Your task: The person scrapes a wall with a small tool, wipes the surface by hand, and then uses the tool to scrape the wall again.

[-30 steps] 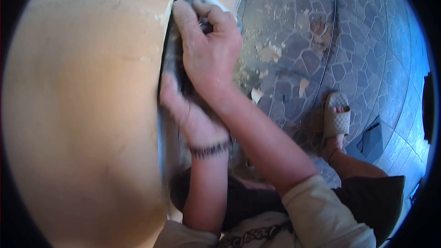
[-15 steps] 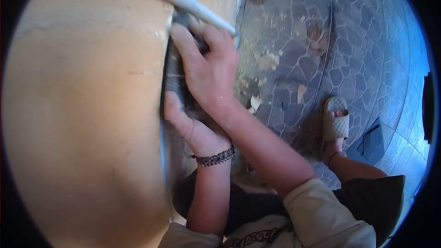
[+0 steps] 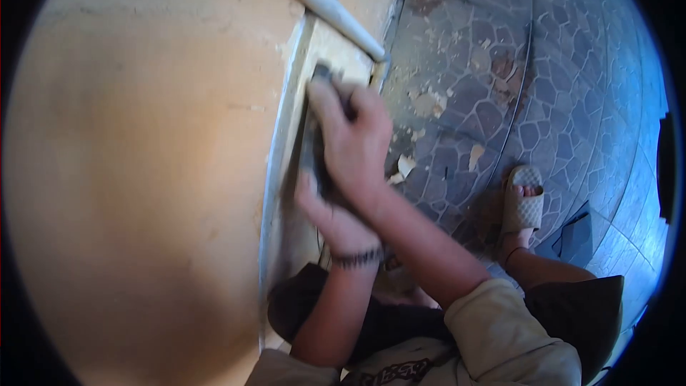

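Note:
My right hand (image 3: 356, 144) is closed around the far part of a dark, elongated tool (image 3: 311, 149); blur and my fingers hide what kind it is. Nearer to me, my left hand (image 3: 332, 220), with a braided bracelet (image 3: 357, 258) at the wrist, grips the same tool's near end. The tool lies lengthwise over a pale lower strip (image 3: 330, 48) of the peach-coloured wall (image 3: 164, 164), just right of the light edge line. Whether it touches the strip is hard to tell.
A whitish pipe (image 3: 321, 1) crosses the wall beyond my hands. Broken flakes (image 3: 405, 167) litter the stone-patterned floor (image 3: 493, 100). My sandalled foot (image 3: 524, 200) stands at the right, beside a grey-blue object (image 3: 572, 236).
Both hands and the tool have shifted right, away from the wall's edge line, uncovering the pale strip. The view has also moved slightly.

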Tool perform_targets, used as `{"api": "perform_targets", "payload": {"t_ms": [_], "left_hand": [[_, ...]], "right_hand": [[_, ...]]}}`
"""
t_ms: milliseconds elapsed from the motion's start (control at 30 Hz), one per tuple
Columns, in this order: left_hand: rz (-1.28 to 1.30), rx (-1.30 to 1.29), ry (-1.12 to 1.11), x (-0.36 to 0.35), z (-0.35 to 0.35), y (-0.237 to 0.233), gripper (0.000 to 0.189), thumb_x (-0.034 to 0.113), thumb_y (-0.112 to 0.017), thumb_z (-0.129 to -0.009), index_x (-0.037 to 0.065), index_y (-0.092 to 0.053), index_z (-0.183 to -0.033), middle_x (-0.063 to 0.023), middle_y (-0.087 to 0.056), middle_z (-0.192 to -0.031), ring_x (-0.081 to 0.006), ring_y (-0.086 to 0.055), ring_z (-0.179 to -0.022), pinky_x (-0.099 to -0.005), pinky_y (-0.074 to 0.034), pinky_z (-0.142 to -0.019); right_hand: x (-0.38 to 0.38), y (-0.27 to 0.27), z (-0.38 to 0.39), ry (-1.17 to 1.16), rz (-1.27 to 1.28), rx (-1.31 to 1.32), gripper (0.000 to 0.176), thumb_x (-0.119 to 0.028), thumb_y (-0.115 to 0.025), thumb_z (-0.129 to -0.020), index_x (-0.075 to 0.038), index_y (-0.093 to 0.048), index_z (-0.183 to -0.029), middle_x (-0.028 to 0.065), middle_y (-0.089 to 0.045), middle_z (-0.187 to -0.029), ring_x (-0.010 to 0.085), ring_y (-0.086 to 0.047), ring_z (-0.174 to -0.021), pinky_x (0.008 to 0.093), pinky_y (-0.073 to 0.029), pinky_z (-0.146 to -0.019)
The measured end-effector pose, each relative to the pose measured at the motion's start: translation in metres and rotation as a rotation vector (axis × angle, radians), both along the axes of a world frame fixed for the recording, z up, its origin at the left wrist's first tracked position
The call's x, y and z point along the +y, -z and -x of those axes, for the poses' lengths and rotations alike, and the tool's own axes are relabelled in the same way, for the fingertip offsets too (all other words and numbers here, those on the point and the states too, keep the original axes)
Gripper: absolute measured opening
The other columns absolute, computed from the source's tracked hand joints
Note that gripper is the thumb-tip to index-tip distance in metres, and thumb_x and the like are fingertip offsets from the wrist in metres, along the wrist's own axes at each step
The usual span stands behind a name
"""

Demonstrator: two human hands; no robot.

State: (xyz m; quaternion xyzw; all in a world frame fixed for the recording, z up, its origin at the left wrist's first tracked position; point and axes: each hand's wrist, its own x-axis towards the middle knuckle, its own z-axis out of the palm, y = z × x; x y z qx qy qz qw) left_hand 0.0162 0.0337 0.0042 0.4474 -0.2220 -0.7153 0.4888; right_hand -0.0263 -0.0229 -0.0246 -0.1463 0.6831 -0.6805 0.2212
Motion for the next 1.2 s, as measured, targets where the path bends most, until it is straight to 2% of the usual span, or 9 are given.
{"api": "perform_targets", "payload": {"t_ms": [33, 167, 267, 300, 400, 467, 600, 733, 1200], "left_hand": [[-0.045, 0.235, -0.116, 0.007, 0.011, -0.014, 0.070, 0.055, -0.041, -0.094, 0.000, -0.043, -0.137, -0.0098, -0.051, -0.132, -0.0222, -0.050, -0.119, -0.0346, -0.040, -0.100], [-0.109, -0.035, 0.021, -0.023, 0.008, 0.004, 0.070, 0.055, -0.041, -0.094, -0.001, -0.044, -0.137, -0.0105, -0.051, -0.134, -0.0228, -0.051, -0.118, -0.0356, -0.040, -0.100], [-0.048, 0.075, 0.038, -0.010, 0.002, -0.010, 0.073, 0.053, -0.043, -0.091, 0.001, -0.038, -0.142, -0.0116, -0.044, -0.142, -0.0251, -0.044, -0.128, -0.0363, -0.033, -0.108], [0.053, 0.244, -0.027, 0.002, 0.002, -0.014, 0.077, 0.054, -0.040, -0.091, 0.000, -0.034, -0.145, -0.0120, -0.041, -0.144, -0.0266, -0.041, -0.131, -0.0368, -0.031, -0.109], [-0.069, 0.121, 0.043, -0.014, -0.010, 0.000, 0.073, 0.053, -0.040, -0.092, 0.001, -0.037, -0.143, -0.0124, -0.045, -0.142, -0.0264, -0.044, -0.128, -0.0368, -0.034, -0.107], [-0.069, -0.074, -0.024, -0.023, -0.006, 0.000, 0.063, 0.053, -0.046, -0.092, 0.002, -0.053, -0.130, -0.0099, -0.058, -0.127, -0.0215, -0.056, -0.114, -0.0345, -0.042, -0.097], [0.022, 0.235, -0.088, 0.003, -0.012, -0.012, 0.068, 0.053, -0.047, -0.092, 0.002, -0.046, -0.137, -0.0105, -0.052, -0.135, -0.0228, -0.051, -0.121, -0.0355, -0.040, -0.101], [-0.140, 0.137, -0.083, -0.006, -0.039, 0.012, 0.065, 0.051, -0.050, -0.092, 0.003, -0.046, -0.137, -0.0100, -0.053, -0.136, -0.0224, -0.049, -0.126, -0.0372, -0.037, -0.105], [-0.068, -0.009, -0.019, 0.035, -0.067, -0.006, 0.067, 0.047, -0.044, -0.095, 0.001, -0.036, -0.144, -0.0126, -0.041, -0.144, -0.0263, -0.041, -0.131, -0.0361, -0.032, -0.109]], "right_hand": [[-0.004, 0.000, 0.010, 0.017, 0.010, -0.001, 0.025, -0.022, -0.074, -0.085, 0.002, -0.068, -0.090, 0.0087, -0.063, -0.074, 0.0116, -0.057, -0.069, 0.0276, -0.047, -0.066], [-0.020, -0.001, 0.024, 0.032, 0.134, -0.137, 0.026, -0.021, -0.071, -0.087, 0.004, -0.067, -0.087, 0.0035, -0.063, -0.068, 0.0065, -0.052, -0.063, 0.0261, -0.046, -0.059], [-0.002, -0.008, 0.013, -0.082, 0.065, -0.074, 0.025, -0.021, -0.071, -0.087, 0.004, -0.068, -0.090, 0.0052, -0.065, -0.072, 0.0082, -0.055, -0.069, 0.0279, -0.047, -0.063], [0.009, -0.023, 0.004, -0.092, 0.075, -0.070, 0.029, -0.023, -0.075, -0.082, 0.003, -0.070, -0.094, 0.0208, -0.063, -0.081, 0.0290, -0.061, -0.073, 0.0378, -0.049, -0.069], [-0.002, -0.012, 0.000, 0.023, 0.065, 0.012, 0.030, -0.023, -0.076, -0.081, 0.002, -0.070, -0.095, 0.0192, -0.059, -0.077, 0.0309, -0.059, -0.073, 0.0381, -0.049, -0.069], [-0.017, -0.011, 0.014, 0.040, 0.116, -0.229, 0.031, -0.026, -0.074, -0.083, 0.003, -0.069, -0.094, 0.0206, -0.062, -0.082, 0.0329, -0.060, -0.076, 0.0371, -0.049, -0.072], [0.009, -0.032, -0.010, -0.006, 0.020, -0.044, 0.031, -0.024, -0.076, -0.081, 0.002, -0.070, -0.096, 0.0160, -0.063, -0.084, 0.0242, -0.060, -0.075, 0.0349, -0.049, -0.072], [-0.001, -0.013, -0.017, 0.035, 0.258, -0.175, 0.026, -0.017, -0.078, -0.078, 0.000, -0.070, -0.097, 0.0110, -0.058, -0.081, 0.0188, -0.058, -0.071, 0.0294, -0.049, -0.067], [0.058, -0.010, -0.064, -0.183, 0.060, -0.214, 0.047, -0.025, -0.065, -0.091, 0.004, -0.056, -0.127, 0.0180, -0.053, -0.100, 0.0268, -0.056, -0.086, 0.0346, -0.050, -0.072]]}}
